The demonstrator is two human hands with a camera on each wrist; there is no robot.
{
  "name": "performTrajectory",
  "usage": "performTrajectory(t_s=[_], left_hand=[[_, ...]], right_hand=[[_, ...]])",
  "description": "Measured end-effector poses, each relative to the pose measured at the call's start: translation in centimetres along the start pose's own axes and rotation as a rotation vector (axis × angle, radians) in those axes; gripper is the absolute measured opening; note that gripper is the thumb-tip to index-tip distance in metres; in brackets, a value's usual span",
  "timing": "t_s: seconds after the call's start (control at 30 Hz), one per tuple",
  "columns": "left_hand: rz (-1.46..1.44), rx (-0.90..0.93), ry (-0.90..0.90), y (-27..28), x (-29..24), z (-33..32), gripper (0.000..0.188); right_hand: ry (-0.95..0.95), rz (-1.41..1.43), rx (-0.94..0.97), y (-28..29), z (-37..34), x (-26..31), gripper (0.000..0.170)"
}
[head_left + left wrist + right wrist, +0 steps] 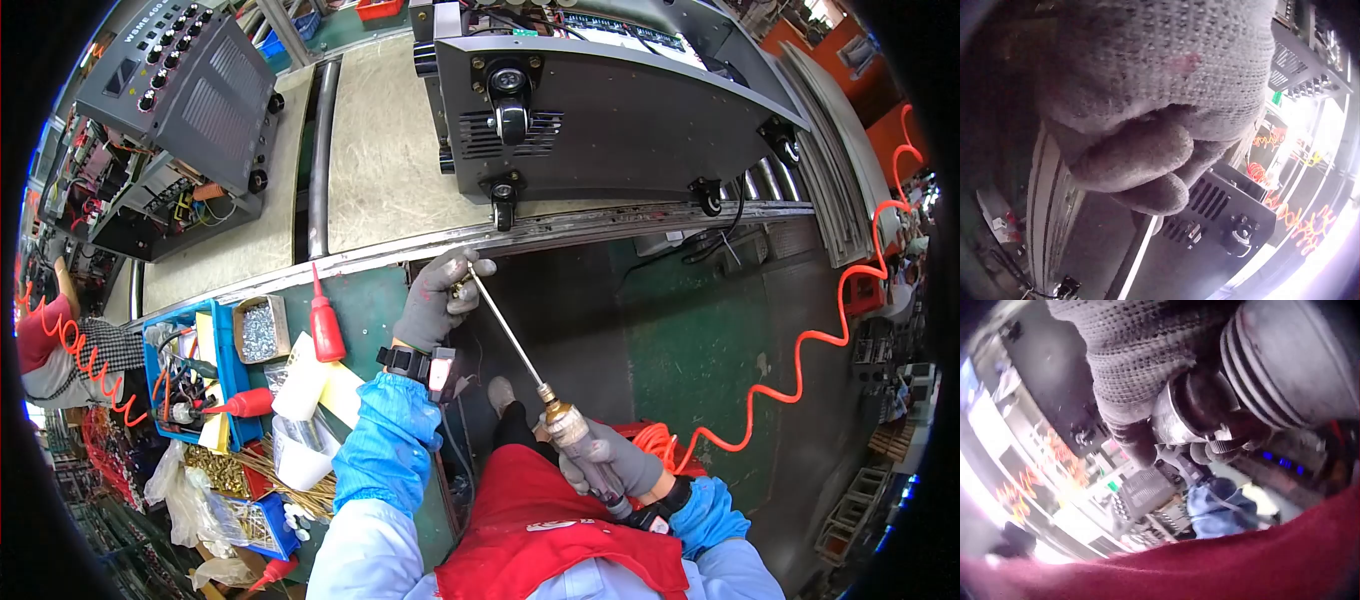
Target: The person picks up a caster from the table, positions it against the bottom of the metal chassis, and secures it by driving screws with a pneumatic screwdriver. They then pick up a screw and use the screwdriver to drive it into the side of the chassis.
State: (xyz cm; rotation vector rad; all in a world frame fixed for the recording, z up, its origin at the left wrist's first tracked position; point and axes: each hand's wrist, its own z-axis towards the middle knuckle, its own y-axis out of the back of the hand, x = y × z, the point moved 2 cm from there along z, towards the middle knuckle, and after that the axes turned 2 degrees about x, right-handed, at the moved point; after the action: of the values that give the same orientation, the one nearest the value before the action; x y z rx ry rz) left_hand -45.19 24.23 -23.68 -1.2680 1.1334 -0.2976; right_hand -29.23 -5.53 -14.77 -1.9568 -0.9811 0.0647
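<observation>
My right hand (610, 460), in a grey knit glove, grips a pneumatic screwdriver (567, 424) with a brass-coloured collar in front of the red apron. Its long thin bit (508, 335) runs up and left to my gloved left hand (437, 298). That hand's fingers are curled around small brass-coloured fasteners (459, 290), with the bit's tip right at the fingertips. In the left wrist view the curled fingers (1141, 156) hide the fasteners, and the bit (1138, 253) shows below them. The right wrist view shows the driver's body (1291, 362) close up.
Beyond my hands a dark machine cabinet (620, 140) lies with its casters facing me on the roller line. Another machine (190, 100) stands left. A red squeeze bottle (325, 325), a box of screws (260, 330) and a blue bin (232, 365) are left; an orange coiled hose (800, 360) hangs right.
</observation>
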Motion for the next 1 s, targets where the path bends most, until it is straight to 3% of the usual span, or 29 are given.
performTrajectory(t_s=[0.1, 0.2, 0.23, 0.33, 0.4, 0.53, 0.67, 0.9, 1.0], left_hand=[[0.007, -0.148, -0.087, -0.2, 0.4, 1.0, 0.032], [0.038, -0.213, 0.001, -0.8, 0.9, 1.2, 0.039], [0.060, -0.241, 0.046, -0.7, 1.3, 1.2, 0.039], [0.431, -0.345, 0.164, -0.9, 2.9, 0.1, 0.038], [0.630, -0.385, 0.274, -2.5, 3.5, -0.8, 0.049], [0.897, -0.259, 0.466, -4.4, 3.9, -1.9, 0.051], [0.807, -0.237, 0.387, -4.4, 5.2, -2.4, 0.043], [0.722, -0.276, 0.315, -3.0, 5.8, -2.2, 0.040], [0.904, -0.260, 0.260, -3.1, 5.3, -2.5, 0.037]], right_hand=[[0.025, -0.127, 0.049, 1.5, 1.7, -0.1, 0.068], [0.229, -0.503, -0.217, -2.7, 4.0, 3.0, 0.081], [0.267, -0.519, -0.259, -2.4, 5.2, 3.0, 0.078], [0.298, -0.538, -0.368, -0.7, 8.8, 3.0, 0.075], [0.399, -0.572, -0.409, 0.8, 11.0, 2.6, 0.075], [0.437, -0.510, -0.398, 0.2, 12.0, 3.4, 0.075], [0.472, -0.633, -0.478, 1.2, 13.1, 3.3, 0.075], [0.393, -0.572, -0.482, 0.7, 13.6, 3.9, 0.073], [0.449, -0.591, -0.481, 0.4, 14.2, 3.6, 0.072]])
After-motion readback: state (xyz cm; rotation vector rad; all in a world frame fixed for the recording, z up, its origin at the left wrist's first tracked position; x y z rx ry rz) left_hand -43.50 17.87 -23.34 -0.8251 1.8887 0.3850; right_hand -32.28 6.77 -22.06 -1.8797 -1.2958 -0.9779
